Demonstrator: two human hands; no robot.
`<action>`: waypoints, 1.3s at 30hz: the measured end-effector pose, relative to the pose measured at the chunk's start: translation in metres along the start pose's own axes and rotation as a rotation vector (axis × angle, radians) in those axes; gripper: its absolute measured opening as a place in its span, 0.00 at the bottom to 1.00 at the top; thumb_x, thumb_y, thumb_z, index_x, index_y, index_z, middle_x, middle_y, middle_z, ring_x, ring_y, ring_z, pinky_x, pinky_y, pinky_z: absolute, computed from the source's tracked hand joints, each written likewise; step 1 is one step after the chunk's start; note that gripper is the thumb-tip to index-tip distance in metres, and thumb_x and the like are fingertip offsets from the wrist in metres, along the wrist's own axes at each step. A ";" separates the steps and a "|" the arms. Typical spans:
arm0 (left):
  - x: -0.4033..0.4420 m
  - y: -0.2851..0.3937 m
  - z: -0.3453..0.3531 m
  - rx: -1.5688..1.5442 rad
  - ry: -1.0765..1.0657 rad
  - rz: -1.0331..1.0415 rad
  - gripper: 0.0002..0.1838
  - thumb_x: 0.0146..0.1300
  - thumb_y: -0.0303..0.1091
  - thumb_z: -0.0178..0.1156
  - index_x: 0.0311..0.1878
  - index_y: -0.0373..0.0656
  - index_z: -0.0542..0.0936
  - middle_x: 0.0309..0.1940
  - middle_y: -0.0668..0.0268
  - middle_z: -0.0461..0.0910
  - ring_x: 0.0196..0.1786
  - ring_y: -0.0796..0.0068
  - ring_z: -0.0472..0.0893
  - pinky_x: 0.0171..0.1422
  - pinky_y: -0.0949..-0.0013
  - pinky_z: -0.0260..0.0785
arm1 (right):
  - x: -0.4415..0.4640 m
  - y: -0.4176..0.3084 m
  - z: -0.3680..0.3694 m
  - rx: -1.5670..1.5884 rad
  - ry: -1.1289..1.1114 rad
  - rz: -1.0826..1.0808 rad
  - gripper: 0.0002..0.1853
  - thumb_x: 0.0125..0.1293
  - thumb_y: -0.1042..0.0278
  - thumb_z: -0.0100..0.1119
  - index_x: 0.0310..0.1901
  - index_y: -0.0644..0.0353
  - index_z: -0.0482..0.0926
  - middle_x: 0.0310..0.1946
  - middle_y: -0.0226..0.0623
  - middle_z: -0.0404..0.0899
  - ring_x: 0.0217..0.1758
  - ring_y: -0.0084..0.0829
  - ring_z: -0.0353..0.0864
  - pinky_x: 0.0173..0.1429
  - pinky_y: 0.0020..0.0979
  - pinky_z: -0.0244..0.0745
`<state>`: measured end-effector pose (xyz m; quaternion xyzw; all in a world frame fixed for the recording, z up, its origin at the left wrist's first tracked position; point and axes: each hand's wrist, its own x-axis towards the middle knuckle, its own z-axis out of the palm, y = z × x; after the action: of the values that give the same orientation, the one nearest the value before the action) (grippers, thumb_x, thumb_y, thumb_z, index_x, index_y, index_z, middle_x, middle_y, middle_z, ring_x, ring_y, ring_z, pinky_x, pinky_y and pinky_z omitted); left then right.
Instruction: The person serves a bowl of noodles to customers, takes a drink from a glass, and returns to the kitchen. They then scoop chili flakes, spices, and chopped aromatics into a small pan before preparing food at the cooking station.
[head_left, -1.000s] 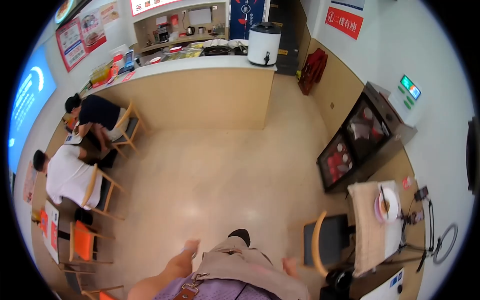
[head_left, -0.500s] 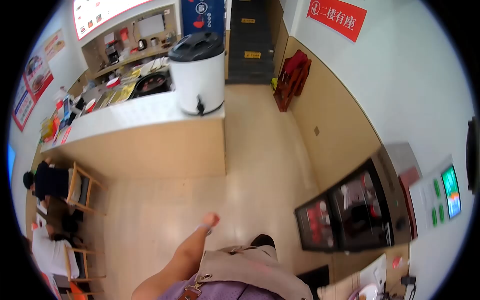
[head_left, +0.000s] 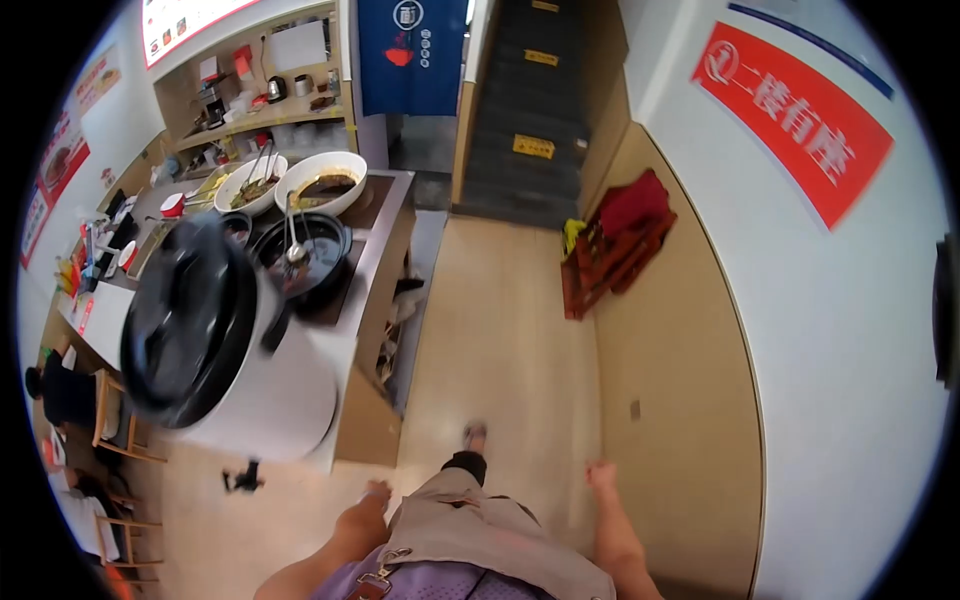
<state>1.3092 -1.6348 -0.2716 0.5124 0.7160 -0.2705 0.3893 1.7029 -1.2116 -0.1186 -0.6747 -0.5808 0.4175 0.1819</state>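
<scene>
0.5 s has brought you alongside the bench point(head_left: 370, 425): the urn point(head_left: 275, 400) on its end now looms at your left, and the black pot point(head_left: 325, 260) beyond shows more plainly, so the inner side opens to view. Your left hand point(head_left: 376, 494) hangs near the bench, your right hand point(head_left: 601, 476) near the wall point(head_left: 670, 400), neither seemingly holding anything (too small to tell if spread or curled).

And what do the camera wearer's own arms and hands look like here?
The left hand and right hand are both ungloved, and the visible forearms have no sleeves over them. A thin, pale band shows at the left wrist, too blurred to tell its type; none shows on the right.
</scene>
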 end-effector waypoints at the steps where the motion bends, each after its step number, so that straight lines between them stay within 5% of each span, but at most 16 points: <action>1: 0.022 -0.011 0.016 -0.033 -0.053 -0.060 0.20 0.56 0.42 0.56 0.52 0.51 0.77 0.53 0.58 0.74 0.58 0.61 0.72 0.57 0.58 0.66 | 0.001 0.001 -0.001 0.025 0.052 -0.088 0.11 0.56 0.71 0.53 0.18 0.64 0.75 0.13 0.31 0.71 0.16 0.25 0.68 0.21 0.31 0.63; 2: 0.044 -0.022 0.033 -0.062 -0.104 -0.122 0.22 0.55 0.45 0.57 0.54 0.50 0.76 0.56 0.55 0.72 0.61 0.59 0.70 0.60 0.58 0.64 | 0.019 -0.010 0.000 0.046 0.094 -0.183 0.12 0.58 0.71 0.53 0.19 0.65 0.76 0.13 0.31 0.72 0.16 0.25 0.68 0.21 0.31 0.63; 4: 0.063 -0.012 -0.056 -1.224 0.084 -0.855 0.32 0.55 0.56 0.53 0.57 0.43 0.72 0.59 0.51 0.69 0.63 0.52 0.67 0.65 0.54 0.58 | 0.110 -0.076 -0.022 -0.128 0.007 -0.010 0.11 0.60 0.71 0.52 0.23 0.66 0.77 0.18 0.34 0.75 0.21 0.25 0.73 0.25 0.30 0.67; 6: 0.096 -0.012 -0.199 -1.244 0.042 -0.475 0.35 0.55 0.58 0.52 0.60 0.42 0.70 0.60 0.52 0.68 0.64 0.53 0.66 0.65 0.54 0.57 | 0.201 -0.051 -0.023 -0.257 -0.063 0.114 0.13 0.62 0.66 0.53 0.41 0.68 0.75 0.32 0.41 0.78 0.32 0.31 0.77 0.35 0.32 0.73; 8: 0.065 0.006 -0.305 -1.401 0.273 -0.571 0.27 0.49 0.50 0.61 0.47 0.40 0.79 0.52 0.51 0.75 0.55 0.54 0.74 0.57 0.57 0.67 | 0.187 0.021 -0.028 -0.342 -0.123 0.243 0.18 0.62 0.63 0.53 0.48 0.69 0.72 0.37 0.42 0.78 0.36 0.35 0.78 0.39 0.34 0.73; 10: 0.156 -0.004 -0.412 -1.218 0.441 -0.287 0.16 0.45 0.43 0.64 0.30 0.39 0.81 0.30 0.52 0.81 0.35 0.59 0.80 0.42 0.60 0.70 | 0.242 0.011 -0.013 -0.525 -0.136 0.116 0.38 0.61 0.46 0.52 0.66 0.59 0.53 0.60 0.51 0.62 0.59 0.43 0.66 0.59 0.40 0.64; 13: 0.235 -0.001 -0.548 -1.374 0.710 -0.067 0.11 0.45 0.37 0.65 0.20 0.43 0.74 0.17 0.64 0.75 0.24 0.72 0.74 0.33 0.65 0.68 | 0.292 -0.038 0.010 -0.599 -0.283 0.126 0.34 0.61 0.46 0.52 0.62 0.61 0.58 0.56 0.51 0.66 0.56 0.43 0.69 0.57 0.40 0.65; 16: 0.304 -0.019 -0.670 -1.408 0.871 0.090 0.10 0.46 0.33 0.64 0.21 0.42 0.72 0.17 0.65 0.74 0.25 0.73 0.73 0.32 0.67 0.68 | 0.384 -0.113 0.042 -0.683 -0.402 0.070 0.31 0.60 0.47 0.52 0.57 0.62 0.63 0.51 0.51 0.70 0.52 0.43 0.71 0.55 0.40 0.67; 18: 0.329 -0.031 -0.737 -1.573 1.094 0.433 0.06 0.51 0.30 0.61 0.26 0.40 0.74 0.17 0.68 0.74 0.23 0.78 0.72 0.27 0.71 0.66 | 0.461 -0.178 0.064 -0.737 -0.462 -0.011 0.29 0.60 0.47 0.52 0.54 0.64 0.67 0.48 0.52 0.72 0.50 0.43 0.73 0.54 0.40 0.68; 23: 0.305 -0.096 -0.843 -2.030 0.880 0.189 0.05 0.58 0.30 0.57 0.31 0.39 0.76 0.17 0.69 0.74 0.19 0.82 0.71 0.21 0.75 0.62 | 0.666 -0.445 0.167 -0.741 -0.675 -0.411 0.26 0.59 0.48 0.53 0.47 0.66 0.75 0.40 0.52 0.78 0.45 0.42 0.77 0.50 0.40 0.70; 25: 0.300 -0.134 -0.880 -1.994 1.044 0.028 0.14 0.62 0.39 0.55 0.27 0.39 0.77 0.13 0.69 0.72 0.15 0.82 0.69 0.19 0.75 0.59 | 0.746 -0.565 0.270 -1.052 -0.517 -0.642 0.29 0.57 0.42 0.51 0.26 0.68 0.78 0.32 0.54 0.79 0.36 0.49 0.79 0.45 0.44 0.71; 28: 0.318 -0.196 -0.905 -2.100 1.116 -0.230 0.23 0.64 0.47 0.52 0.19 0.39 0.75 0.09 0.70 0.68 0.14 0.82 0.67 0.18 0.75 0.58 | 0.758 -0.745 0.405 -0.824 -0.396 -0.941 0.19 0.54 0.55 0.60 0.25 0.69 0.78 0.21 0.46 0.78 0.25 0.38 0.77 0.35 0.37 0.71; 30: 0.336 -0.238 -0.919 -2.135 1.188 -0.380 0.27 0.65 0.50 0.50 0.14 0.40 0.72 0.09 0.71 0.65 0.14 0.83 0.64 0.20 0.74 0.56 | 0.735 -0.845 0.484 -0.685 -0.578 -0.968 0.15 0.54 0.60 0.60 0.25 0.67 0.78 0.19 0.46 0.76 0.22 0.28 0.73 0.31 0.33 0.69; 34: 0.380 -0.322 -0.939 -2.146 1.353 -0.300 0.20 0.65 0.42 0.50 0.22 0.38 0.74 0.14 0.71 0.68 0.19 0.81 0.66 0.25 0.74 0.58 | 0.683 -0.950 0.640 -0.275 -0.837 -1.180 0.08 0.52 0.73 0.56 0.19 0.62 0.73 0.12 0.31 0.66 0.20 0.21 0.63 0.27 0.29 0.64; 36: 0.334 -0.362 -0.979 -2.166 1.464 -0.300 0.08 0.59 0.28 0.46 0.30 0.37 0.74 0.20 0.70 0.71 0.23 0.80 0.66 0.29 0.73 0.60 | 0.619 -1.007 0.696 -0.226 -0.857 -1.352 0.07 0.52 0.72 0.56 0.21 0.61 0.71 0.11 0.35 0.63 0.20 0.26 0.66 0.28 0.30 0.65; 39: 0.311 -0.418 -0.991 -2.255 1.530 -0.301 0.09 0.55 0.26 0.44 0.26 0.37 0.73 0.18 0.69 0.70 0.23 0.80 0.66 0.29 0.74 0.60 | 0.519 -1.078 0.794 0.274 -1.145 -1.224 0.05 0.57 0.71 0.56 0.29 0.63 0.76 0.15 0.27 0.72 0.23 0.23 0.72 0.30 0.26 0.68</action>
<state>0.5834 -0.8296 0.0093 -0.1411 0.6283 0.7619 0.0697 0.3944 -0.6369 0.0221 0.1022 -0.7903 0.5892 0.1338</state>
